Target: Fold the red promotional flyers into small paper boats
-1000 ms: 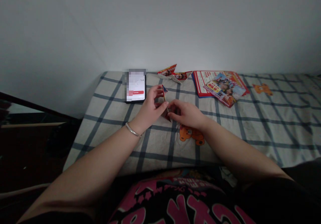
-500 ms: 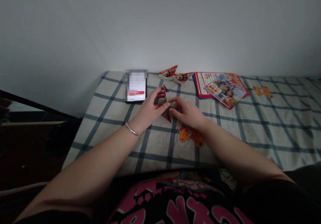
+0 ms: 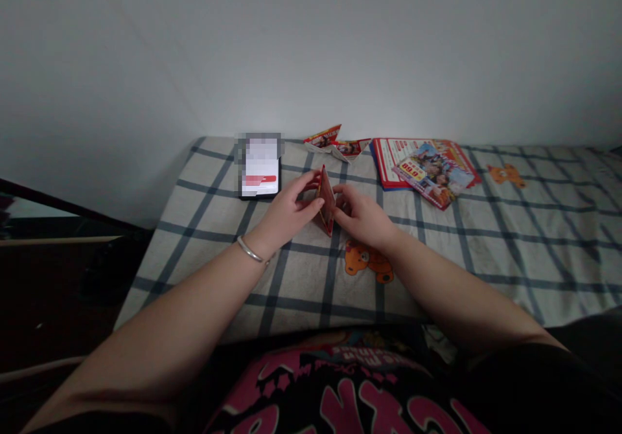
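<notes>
one folded paper (image 3: 328, 192) between left fingers (image 3: 311, 211) and right fingers (image 3: 344, 218), one phone (image 3: 262, 166)

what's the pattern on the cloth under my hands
Dark blue-grey checks on pale cloth, with orange teddy bear prints; seen best in the head view.

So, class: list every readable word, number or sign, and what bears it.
"89.9": colourful rectangular paper leaflet.
Too small or blurred: red-and-white paper sheets, pointed red-and-white folded paper, black rectangular phone.
Partly cut off, unclear: pink lettering, black fabric shirt.
None legible: held red folded paper.
</notes>
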`<state>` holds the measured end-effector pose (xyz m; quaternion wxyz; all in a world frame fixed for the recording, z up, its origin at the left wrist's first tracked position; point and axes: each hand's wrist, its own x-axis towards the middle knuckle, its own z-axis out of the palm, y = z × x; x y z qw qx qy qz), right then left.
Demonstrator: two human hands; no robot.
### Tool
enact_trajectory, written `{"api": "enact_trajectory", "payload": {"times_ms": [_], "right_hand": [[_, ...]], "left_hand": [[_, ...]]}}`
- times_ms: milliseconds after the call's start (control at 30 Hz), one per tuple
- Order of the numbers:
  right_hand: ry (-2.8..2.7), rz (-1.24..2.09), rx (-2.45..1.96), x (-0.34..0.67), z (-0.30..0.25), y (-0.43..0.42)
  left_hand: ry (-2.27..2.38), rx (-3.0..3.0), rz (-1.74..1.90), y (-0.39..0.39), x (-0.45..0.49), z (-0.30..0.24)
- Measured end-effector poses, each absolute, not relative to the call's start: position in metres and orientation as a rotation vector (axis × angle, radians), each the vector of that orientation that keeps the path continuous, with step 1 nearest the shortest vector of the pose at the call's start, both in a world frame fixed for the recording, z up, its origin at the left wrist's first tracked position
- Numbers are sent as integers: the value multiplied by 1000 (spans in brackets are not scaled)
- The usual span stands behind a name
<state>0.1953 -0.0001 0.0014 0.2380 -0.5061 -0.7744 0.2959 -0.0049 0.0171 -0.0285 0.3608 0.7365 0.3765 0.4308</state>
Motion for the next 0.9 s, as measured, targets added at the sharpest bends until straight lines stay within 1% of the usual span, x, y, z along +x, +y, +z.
{"api": "enact_trajectory", "payload": {"times_ms": [200,433,700,900], "right_hand": [[-1986,818,-1289,198,-4,5],[-1943,788,-1273,204,-9,9],[-1974,628,-1305,211,-12,13],[-1962,466,-1256,214,-10,16]], "left_hand": [[920,1829,1072,17,-5,-22],[961,1787,981,20,-12,-20],[945,1870,936,22,-16,-16],[989,1956,992,20,-15,-15]]}}
